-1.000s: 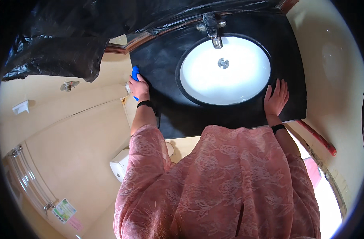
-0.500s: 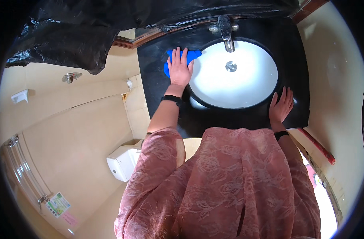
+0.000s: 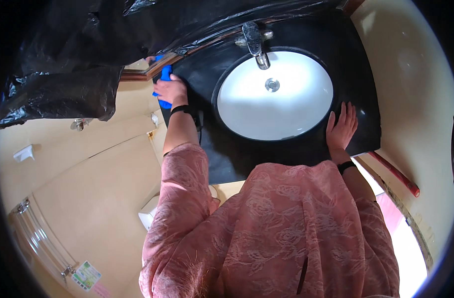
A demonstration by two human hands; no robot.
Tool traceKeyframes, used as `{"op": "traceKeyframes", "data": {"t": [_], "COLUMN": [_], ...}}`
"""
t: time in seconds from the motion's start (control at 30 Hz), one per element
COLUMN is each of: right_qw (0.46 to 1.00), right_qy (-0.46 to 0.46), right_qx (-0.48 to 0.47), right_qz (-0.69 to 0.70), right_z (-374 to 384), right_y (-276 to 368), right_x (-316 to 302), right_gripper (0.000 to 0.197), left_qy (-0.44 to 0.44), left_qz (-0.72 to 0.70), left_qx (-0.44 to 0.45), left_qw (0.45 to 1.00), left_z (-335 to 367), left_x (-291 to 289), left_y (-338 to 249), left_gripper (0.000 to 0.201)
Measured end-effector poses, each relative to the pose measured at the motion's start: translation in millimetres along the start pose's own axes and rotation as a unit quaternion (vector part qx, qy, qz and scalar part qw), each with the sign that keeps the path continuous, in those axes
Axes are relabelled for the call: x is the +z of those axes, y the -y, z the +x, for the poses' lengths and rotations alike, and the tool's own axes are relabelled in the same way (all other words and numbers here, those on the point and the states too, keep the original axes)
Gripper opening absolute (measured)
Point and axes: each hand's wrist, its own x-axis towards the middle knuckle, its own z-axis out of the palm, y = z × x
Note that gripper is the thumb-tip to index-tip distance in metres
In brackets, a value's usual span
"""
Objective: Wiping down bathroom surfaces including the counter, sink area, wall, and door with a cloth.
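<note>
My left hand (image 3: 171,90) is closed around a blue cloth (image 3: 165,74) at the left edge of the black countertop (image 3: 222,164). Part of the cloth hangs out above and below my fingers. On the counter's right side my right hand (image 3: 342,127) rests flat, fingers stretched out, beside the white oval basin (image 3: 286,116). It holds nothing. A metal faucet (image 3: 254,42) stands behind the basin, its spout reaching over the rim. The round drain (image 3: 272,85) shows in the basin.
Black plastic sheeting (image 3: 63,74) covers the wall above the counter, with a wooden mirror frame (image 3: 147,72) at its lower edge. To the left are a towel rack (image 3: 41,233) and a white box-shaped fixture (image 3: 148,211). A red pipe (image 3: 398,174) runs along the right wall.
My left hand has slid the blue cloth left, from beside the basin to the counter's left edge, and its fingers have curled round it. My right hand stays on the counter. The view has shifted.
</note>
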Motion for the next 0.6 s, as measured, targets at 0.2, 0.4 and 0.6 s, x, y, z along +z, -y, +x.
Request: {"op": "traceKeyframes", "data": {"t": [0.2, 0.4, 0.6], "right_qw": [1.0, 1.0, 1.0], "right_qy": [0.003, -0.002, -0.015], "right_qx": [0.003, 0.002, 0.001], "right_qz": [0.008, 0.012, 0.015], "right_z": [0.0, -1.6, -2.5], "right_y": [0.6, 1.3, -3.3], "right_x": [-2.1, 1.5, 1.5], "right_gripper": [0.053, 0.052, 0.052], "left_qy": [-0.082, -0.051, -0.069], "left_qz": [-0.056, -0.158, -0.15], "left_qx": [0.234, 0.32, 0.4], "left_qw": [0.967, 0.933, 0.902], "left_z": [-73.9, -119.6, -78.4], "left_x": [9.5, 8.4, -2.2], "left_y": [-102.9, -151.8, -84.0], "left_gripper": [0.063, 0.059, 0.045]}}
